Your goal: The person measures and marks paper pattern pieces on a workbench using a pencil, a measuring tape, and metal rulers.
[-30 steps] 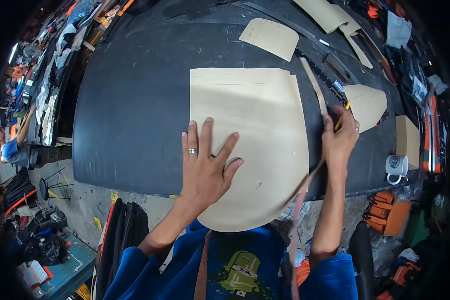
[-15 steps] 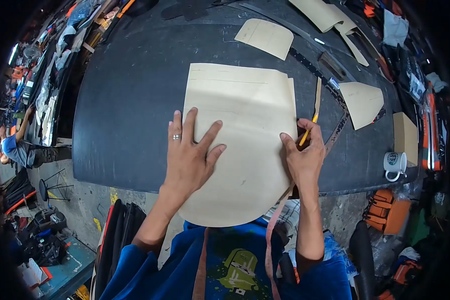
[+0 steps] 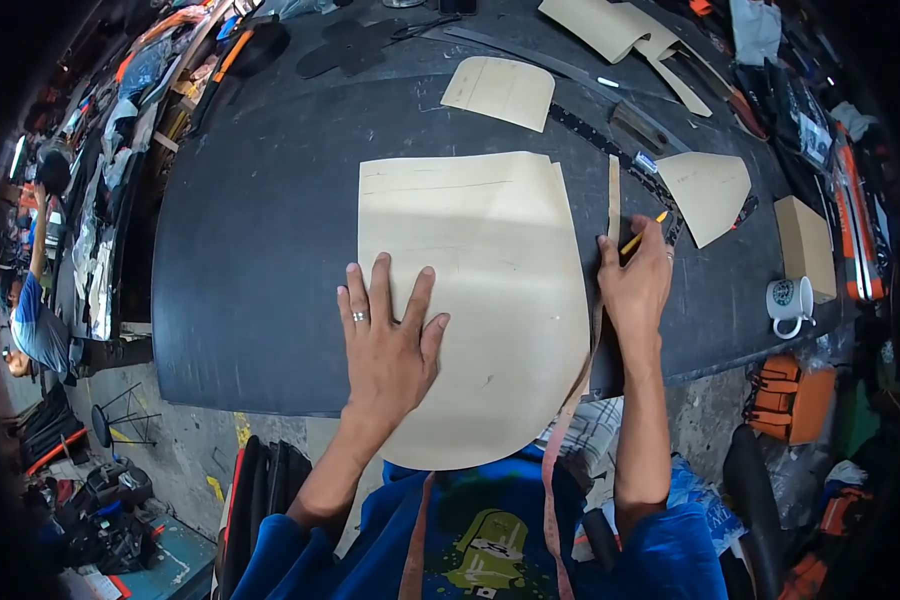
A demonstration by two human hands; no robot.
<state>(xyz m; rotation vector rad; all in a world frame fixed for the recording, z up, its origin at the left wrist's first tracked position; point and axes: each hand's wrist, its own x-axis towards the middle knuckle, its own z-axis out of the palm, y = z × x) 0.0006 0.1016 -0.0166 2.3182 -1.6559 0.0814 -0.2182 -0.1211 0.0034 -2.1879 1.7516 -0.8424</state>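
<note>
A large tan paper sheet (image 3: pixel 490 340) lies on the black table, its rounded end overhanging the near edge. Faint pencil lines cross its upper part. My left hand (image 3: pixel 388 345) rests palm down on the sheet's left side, fingers spread. Right of the sheet, my right hand (image 3: pixel 634 280) grips a yellow pencil (image 3: pixel 631 243) that points up and to the right. Its thumb and index finger are near a narrow tan strip (image 3: pixel 614 190), whose lower part is partly hidden; I cannot tell whether they hold it. A pink tape measure (image 3: pixel 553 480) hangs from my neck.
Past the sheet lie a rounded paper piece (image 3: pixel 500 92), a black metal square (image 3: pixel 595 135), another cut piece (image 3: pixel 705 195) and rolled paper (image 3: pixel 610 30). A white mug (image 3: pixel 790 300) and a cardboard box (image 3: pixel 806 250) stand at right. Another person (image 3: pixel 38 325) is far left.
My right hand has moved from the sheet's right edge to the table beside it, taking the pencil along. My left hand stays flat on the sheet. The view has shifted slightly.
</note>
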